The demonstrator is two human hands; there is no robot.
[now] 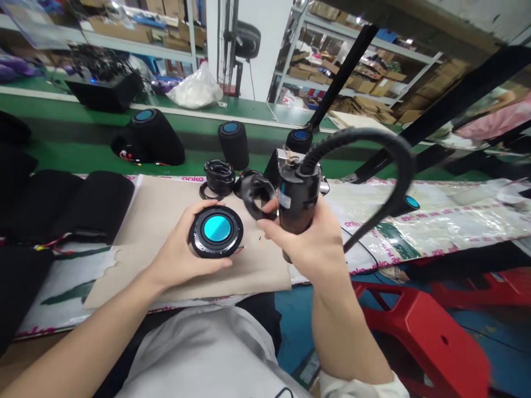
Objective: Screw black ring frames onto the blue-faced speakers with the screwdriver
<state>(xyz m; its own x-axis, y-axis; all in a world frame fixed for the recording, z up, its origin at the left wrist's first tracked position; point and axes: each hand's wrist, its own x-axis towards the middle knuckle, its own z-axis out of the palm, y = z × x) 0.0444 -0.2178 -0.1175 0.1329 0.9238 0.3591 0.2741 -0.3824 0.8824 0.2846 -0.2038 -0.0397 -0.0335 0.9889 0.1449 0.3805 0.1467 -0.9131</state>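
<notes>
My left hand (182,249) is closed around a round black speaker (217,247) with a glossy rim and a shiny blue centre disc facing up. Thin wires stick out by its right side. In my right hand (317,249) is a black electric screwdriver (299,196), held upright, its thick cable (404,166) looping to the right. The thumb and a fingertip of that same hand also pinch a black plastic ring (253,202). My palm hides the tool's lower part. Behind the speaker, several black rings (219,176) lie stacked on a cardboard sheet (166,199).
Black cylindrical speakers with blue ends, such as one (233,145), stand at the back of the green bench (194,132). Black fabric-covered bodies (99,202) lie left. A metal box (282,160) sits behind the tool. Red stools (431,331) stand at right. A dark post (344,77) slants behind.
</notes>
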